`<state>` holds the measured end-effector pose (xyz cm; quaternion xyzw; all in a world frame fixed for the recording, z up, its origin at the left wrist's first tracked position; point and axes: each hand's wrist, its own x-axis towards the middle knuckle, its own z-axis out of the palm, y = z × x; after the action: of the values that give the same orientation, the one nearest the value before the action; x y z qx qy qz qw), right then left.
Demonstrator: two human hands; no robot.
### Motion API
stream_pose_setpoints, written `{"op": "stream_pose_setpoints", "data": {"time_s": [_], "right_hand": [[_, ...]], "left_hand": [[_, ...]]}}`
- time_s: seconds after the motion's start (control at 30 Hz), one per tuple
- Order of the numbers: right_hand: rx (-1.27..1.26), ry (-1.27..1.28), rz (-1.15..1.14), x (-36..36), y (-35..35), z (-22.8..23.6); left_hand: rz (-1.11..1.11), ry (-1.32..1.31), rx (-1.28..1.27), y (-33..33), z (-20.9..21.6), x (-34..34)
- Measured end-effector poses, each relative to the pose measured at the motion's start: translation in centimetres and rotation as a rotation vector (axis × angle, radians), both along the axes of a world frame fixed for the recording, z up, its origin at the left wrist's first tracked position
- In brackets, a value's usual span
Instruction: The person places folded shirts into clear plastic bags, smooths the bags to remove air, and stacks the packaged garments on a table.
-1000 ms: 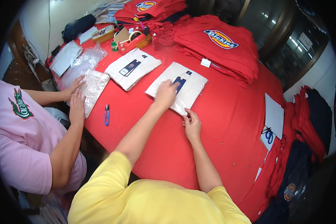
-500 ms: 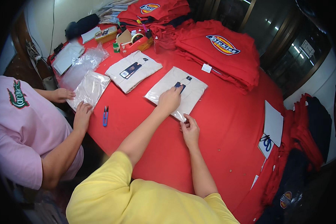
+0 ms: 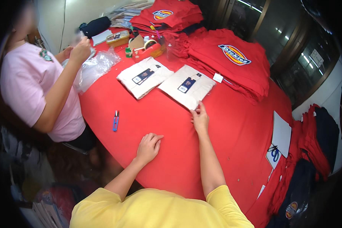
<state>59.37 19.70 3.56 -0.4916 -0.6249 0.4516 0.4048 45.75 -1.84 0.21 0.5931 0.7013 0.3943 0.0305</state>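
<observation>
Neither grip holds anything: the right hand (image 3: 200,119) lies flat with its fingertips touching the near edge of the right folded cream garment (image 3: 187,86), while the left hand (image 3: 148,146) rests loosely curled on the red tabletop (image 3: 231,144), well apart from it. Two cream garments look folded and tagged already; the second (image 3: 144,76) lies just left. Each carries a dark rectangular hang tag. Neither appears bagged yet. Clear plastic bags (image 3: 97,66) sit far left beside a co-worker's hands; blue snips (image 3: 115,120) lie near left.
</observation>
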Motion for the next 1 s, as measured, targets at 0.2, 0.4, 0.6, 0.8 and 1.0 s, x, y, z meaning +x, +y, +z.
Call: {"op": "stream_pose_setpoints", "data": {"time_s": [0.2, 0.4, 0.6, 0.8, 1.0], "right_hand": [[0.252, -0.147, -0.114, 9.9, 0.6, -4.9], [0.174, -0.369, -0.305, 19.1, -7.2, 0.0], [0.236, -0.302, -0.448, 21.1, -9.7, -2.7], [0.415, -0.417, -0.443, 20.8, -9.3, -3.5], [0.403, -0.401, -0.448, 20.9, -9.1, -3.7]], "left_hand": [[-0.01, -0.009, 0.027, 0.2, -0.5, -0.2], [-0.024, 0.009, 0.021, 0.7, 0.0, 0.0], [-0.013, 0.015, 0.009, 0.6, 0.2, -0.1], [-0.018, -0.31, -0.057, 2.2, 1.4, 0.6], [-0.154, -0.366, 0.006, 5.7, 1.2, 3.3]]}}
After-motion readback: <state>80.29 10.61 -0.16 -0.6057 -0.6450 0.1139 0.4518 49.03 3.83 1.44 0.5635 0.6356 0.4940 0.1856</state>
